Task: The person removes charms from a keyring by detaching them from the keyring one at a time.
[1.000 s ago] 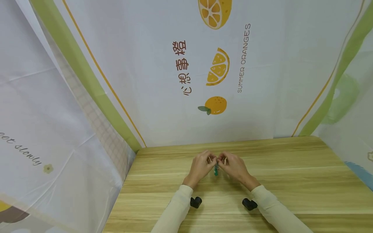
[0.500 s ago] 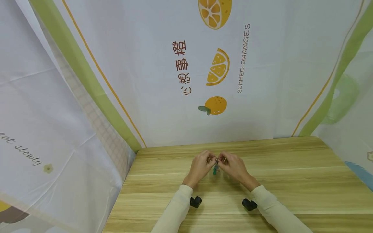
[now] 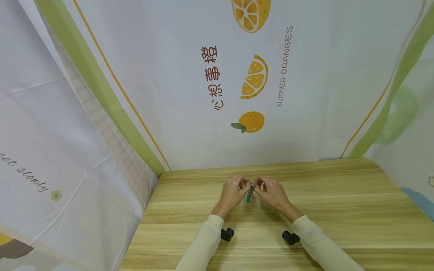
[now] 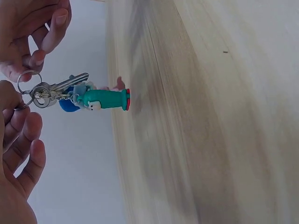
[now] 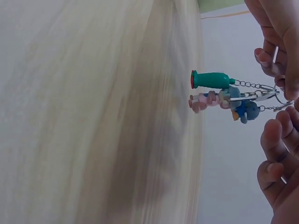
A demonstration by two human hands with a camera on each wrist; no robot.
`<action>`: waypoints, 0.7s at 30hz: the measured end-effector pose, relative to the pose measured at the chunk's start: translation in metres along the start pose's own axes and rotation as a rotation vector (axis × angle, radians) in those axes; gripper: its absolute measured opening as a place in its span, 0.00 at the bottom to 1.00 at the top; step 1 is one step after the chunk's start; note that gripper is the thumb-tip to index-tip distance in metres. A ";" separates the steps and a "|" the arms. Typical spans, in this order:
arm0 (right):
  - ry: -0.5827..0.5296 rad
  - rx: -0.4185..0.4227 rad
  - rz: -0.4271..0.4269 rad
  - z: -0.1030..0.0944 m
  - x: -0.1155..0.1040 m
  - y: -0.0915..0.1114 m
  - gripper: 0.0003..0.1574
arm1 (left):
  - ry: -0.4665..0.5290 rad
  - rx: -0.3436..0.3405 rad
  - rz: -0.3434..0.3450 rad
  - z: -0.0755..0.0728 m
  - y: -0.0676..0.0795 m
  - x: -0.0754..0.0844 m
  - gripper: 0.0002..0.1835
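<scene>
Thumb and fingers of my left hand (image 3: 231, 194) pinch a metal key ring (image 4: 29, 71) in front of me, above the table. My right hand (image 3: 272, 194) faces it closely and pinches the same cluster of rings; its exact contact is partly hidden by the fingers. From the rings hang a silver key (image 4: 70, 81), a green charm with a red base (image 5: 211, 80), a blue figure charm (image 5: 249, 111) and a pink figure charm (image 5: 200, 100). Short chains (image 5: 250, 84) link the charms. In the head view the bunch shows small between the fingertips.
The wood-grain table (image 3: 339, 210) lies beneath both hands. Printed white cloth (image 3: 190, 143) with orange pictures stands behind its far edge, and more cloth (image 3: 68, 150) hangs at the left. Black devices (image 3: 291, 237) sit by each sleeve.
The green charm has swung slightly to the left and up below the fingertips, and more of the dangling bunch shows. Both hands stay nearly in place.
</scene>
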State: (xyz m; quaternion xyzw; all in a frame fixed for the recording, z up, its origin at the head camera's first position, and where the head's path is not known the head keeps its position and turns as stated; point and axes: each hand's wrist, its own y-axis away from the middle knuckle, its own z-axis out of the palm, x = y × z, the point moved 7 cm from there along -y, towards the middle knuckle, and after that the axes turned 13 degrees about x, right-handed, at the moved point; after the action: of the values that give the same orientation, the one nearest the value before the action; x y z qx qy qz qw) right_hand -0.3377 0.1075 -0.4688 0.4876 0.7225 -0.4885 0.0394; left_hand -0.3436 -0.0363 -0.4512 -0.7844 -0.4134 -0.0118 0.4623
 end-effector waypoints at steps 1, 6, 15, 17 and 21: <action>0.002 0.000 0.006 0.000 0.000 0.000 0.02 | 0.001 0.000 -0.001 0.000 0.000 0.000 0.04; 0.014 -0.014 0.011 0.003 -0.001 -0.002 0.03 | 0.007 -0.007 -0.009 -0.001 0.000 -0.001 0.05; 0.036 -0.028 0.018 0.006 -0.001 -0.003 0.05 | 0.025 0.001 0.028 -0.002 0.001 0.003 0.04; 0.038 -0.030 0.024 0.006 0.000 -0.003 0.05 | 0.025 -0.003 0.033 -0.001 0.002 0.003 0.04; 0.030 -0.029 0.034 0.004 -0.001 -0.002 0.06 | 0.023 -0.013 0.033 0.002 0.002 0.003 0.04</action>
State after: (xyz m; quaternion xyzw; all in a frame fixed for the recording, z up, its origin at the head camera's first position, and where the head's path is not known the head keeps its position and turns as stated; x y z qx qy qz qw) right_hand -0.3410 0.1037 -0.4691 0.5065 0.7216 -0.4699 0.0442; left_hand -0.3413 -0.0338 -0.4520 -0.7938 -0.3951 -0.0156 0.4620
